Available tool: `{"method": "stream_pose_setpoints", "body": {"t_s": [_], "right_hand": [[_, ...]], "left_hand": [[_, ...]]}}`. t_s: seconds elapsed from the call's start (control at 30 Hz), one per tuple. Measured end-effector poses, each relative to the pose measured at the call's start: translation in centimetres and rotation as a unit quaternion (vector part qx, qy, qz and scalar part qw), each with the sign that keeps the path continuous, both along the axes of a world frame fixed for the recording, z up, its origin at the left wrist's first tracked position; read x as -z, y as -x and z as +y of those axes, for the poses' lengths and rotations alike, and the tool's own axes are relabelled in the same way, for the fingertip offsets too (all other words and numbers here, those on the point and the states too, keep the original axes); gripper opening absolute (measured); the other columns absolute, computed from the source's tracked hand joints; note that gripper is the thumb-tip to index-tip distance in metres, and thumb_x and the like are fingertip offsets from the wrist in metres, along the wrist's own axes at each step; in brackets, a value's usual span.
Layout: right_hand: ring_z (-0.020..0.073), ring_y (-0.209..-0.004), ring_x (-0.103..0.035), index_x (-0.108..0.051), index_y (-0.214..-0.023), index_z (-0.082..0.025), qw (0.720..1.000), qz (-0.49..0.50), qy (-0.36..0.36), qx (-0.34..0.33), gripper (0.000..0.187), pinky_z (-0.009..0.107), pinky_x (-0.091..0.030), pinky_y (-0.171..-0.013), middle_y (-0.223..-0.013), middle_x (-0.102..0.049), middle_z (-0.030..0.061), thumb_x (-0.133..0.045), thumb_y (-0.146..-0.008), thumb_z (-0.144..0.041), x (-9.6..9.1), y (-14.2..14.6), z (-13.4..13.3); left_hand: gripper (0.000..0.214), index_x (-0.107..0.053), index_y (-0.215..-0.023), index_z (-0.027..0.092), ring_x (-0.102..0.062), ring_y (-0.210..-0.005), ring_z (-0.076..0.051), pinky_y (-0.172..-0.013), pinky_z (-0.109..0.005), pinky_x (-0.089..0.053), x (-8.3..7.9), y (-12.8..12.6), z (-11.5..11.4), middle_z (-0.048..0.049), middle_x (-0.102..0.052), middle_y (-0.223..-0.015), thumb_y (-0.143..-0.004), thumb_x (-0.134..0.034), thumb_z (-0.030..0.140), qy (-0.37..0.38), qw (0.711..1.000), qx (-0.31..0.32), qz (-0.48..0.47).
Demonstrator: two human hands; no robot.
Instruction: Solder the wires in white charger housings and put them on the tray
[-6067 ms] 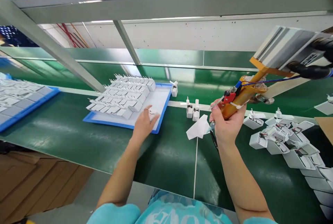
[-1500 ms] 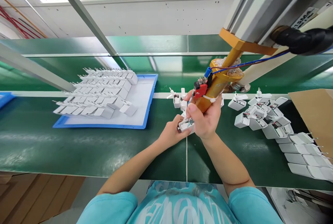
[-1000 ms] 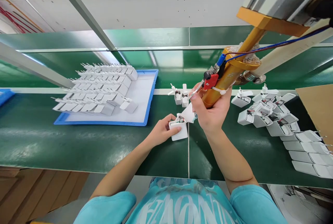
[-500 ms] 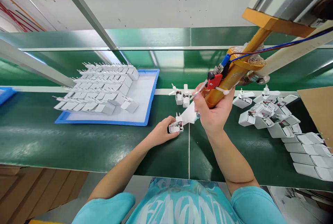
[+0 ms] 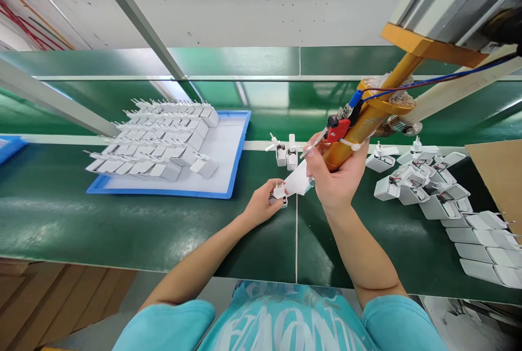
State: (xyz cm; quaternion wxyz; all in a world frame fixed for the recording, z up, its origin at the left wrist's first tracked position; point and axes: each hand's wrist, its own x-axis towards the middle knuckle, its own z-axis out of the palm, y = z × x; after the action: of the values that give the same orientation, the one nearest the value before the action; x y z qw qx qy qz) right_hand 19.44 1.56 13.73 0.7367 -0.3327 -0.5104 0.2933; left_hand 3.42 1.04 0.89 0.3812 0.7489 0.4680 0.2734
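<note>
Head view: left hand [image 5: 261,207] pinches a white plug [image 5: 279,192] toward the belt [image 5: 122,220]'s near edge, apparently steadying it; right hand [image 5: 338,177] clasps an orange tool [image 5: 359,128] just above.

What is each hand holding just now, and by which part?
The left hand pinches a small white charger housing by its sides; the right hand grips the hanging gold tool around its lower barrel.

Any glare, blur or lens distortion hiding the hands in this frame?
Head view: edges bow from the wide lens. Head view: pale glare streaks the green belt. Head view: the left hand holding a small white part and the right hand gripping the gold tool are sharp and evenly lit.
</note>
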Motion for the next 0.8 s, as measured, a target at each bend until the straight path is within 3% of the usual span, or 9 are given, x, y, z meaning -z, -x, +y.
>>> {"method": "stream_pose_setpoints", "body": {"t_s": [0.13, 0.23, 0.33, 0.43, 0.53, 0.67, 0.8], "right_hand": [[0.0048, -0.043, -0.045, -0.041, -0.099, -0.028, 1.0, 0.006, -0.013, -0.003, 0.032, 0.021, -0.04, -0.042, -0.071, -0.056, -0.0097, -0.068, -0.083, -0.026, 0.0, 0.0, 0.0], [0.0052, -0.043, -0.044, -0.041, -0.1, -0.028, 1.0, 0.007, -0.016, -0.003, 0.031, 0.022, -0.04, -0.042, -0.07, -0.056, -0.0099, -0.066, -0.083, -0.024, 0.0, 0.0, 0.0], [0.0055, -0.044, -0.044, -0.04, -0.1, -0.028, 1.0, 0.001, 0.003, 0.0, 0.032, 0.022, -0.04, -0.043, -0.068, -0.053, -0.0103, -0.066, -0.083, -0.024, 0.1, -0.2, 0.1], [0.0046, -0.044, -0.043, -0.04, -0.101, -0.028, 1.0, 0.005, 0.008, 0.008, 0.034, 0.021, -0.039, -0.043, -0.067, -0.052, -0.0107, -0.067, -0.082, -0.023, 0.3, -0.3, 0.2], [0.0046, -0.045, -0.044, -0.04, -0.101, -0.027, 1.0, 0.005, 0.005, 0.007, 0.034, 0.02, -0.04, -0.044, -0.068, -0.053, -0.0106, -0.068, -0.082, -0.024, 0.5, -0.3, 0.2], [0.0044, -0.044, -0.043, -0.039, -0.1, -0.027, 1.0, 0.003, 0.01, 0.014, 0.035, 0.02, -0.04, -0.043, -0.067, -0.053, -0.0107, -0.068, -0.082, -0.026, 0.4, -0.3, 0.2], [0.0044, -0.043, -0.044, -0.039, -0.099, -0.027, 1.0, 0.004, 0.008, 0.016, 0.034, 0.02, -0.04, -0.043, -0.066, -0.053, -0.0109, -0.068, -0.081, -0.024, 0.3, -0.3, 0.2]], "left_hand": [[0.049, -0.047, -0.133, 0.014, -0.059, -0.101, -0.025, -0.089, -0.04, -0.047, -0.9, 0.9, 0.2, -0.0117, -0.069, -0.115, -0.084, -0.046, 0.019, -0.112, 0.983, 0.115, 0.089], [0.056, -0.033, -0.148, 0.013, -0.055, -0.111, -0.027, -0.096, -0.044, -0.043, -1.9, 1.5, 0.0, -0.0137, -0.065, -0.126, -0.094, -0.039, 0.023, -0.139, 0.97, 0.154, 0.13], [0.051, -0.034, -0.149, 0.015, -0.057, -0.107, -0.025, -0.096, -0.041, -0.046, -2.1, 1.8, -0.2, -0.0122, -0.067, -0.121, -0.1, -0.033, 0.03, -0.143, 0.968, 0.153, 0.141], [0.044, -0.051, -0.136, 0.016, -0.062, -0.1, -0.024, -0.088, -0.037, -0.05, -1.8, 1.8, -0.4, -0.0116, -0.071, -0.107, -0.099, -0.041, 0.038, -0.156, 0.97, 0.13, 0.133], [0.034, -0.06, -0.12, 0.019, -0.066, -0.093, -0.022, -0.083, -0.033, -0.052, -1.1, 1.6, -0.5, -0.0095, -0.071, -0.105, -0.095, -0.051, 0.041, -0.141, 0.978, 0.103, 0.114], [0.031, -0.059, -0.114, 0.021, -0.067, -0.089, -0.021, -0.08, -0.032, -0.052, -0.2, 1.3, -0.5, -0.0077, -0.071, -0.104, -0.093, -0.054, 0.043, -0.124, 0.981, 0.086, 0.12], [0.038, -0.054, -0.121, 0.019, -0.066, -0.091, -0.026, -0.074, -0.035, -0.052, 0.0, 1.1, -0.7, -0.0096, -0.07, -0.101, -0.092, -0.055, 0.044, -0.137, 0.962, 0.087, 0.221]]}}
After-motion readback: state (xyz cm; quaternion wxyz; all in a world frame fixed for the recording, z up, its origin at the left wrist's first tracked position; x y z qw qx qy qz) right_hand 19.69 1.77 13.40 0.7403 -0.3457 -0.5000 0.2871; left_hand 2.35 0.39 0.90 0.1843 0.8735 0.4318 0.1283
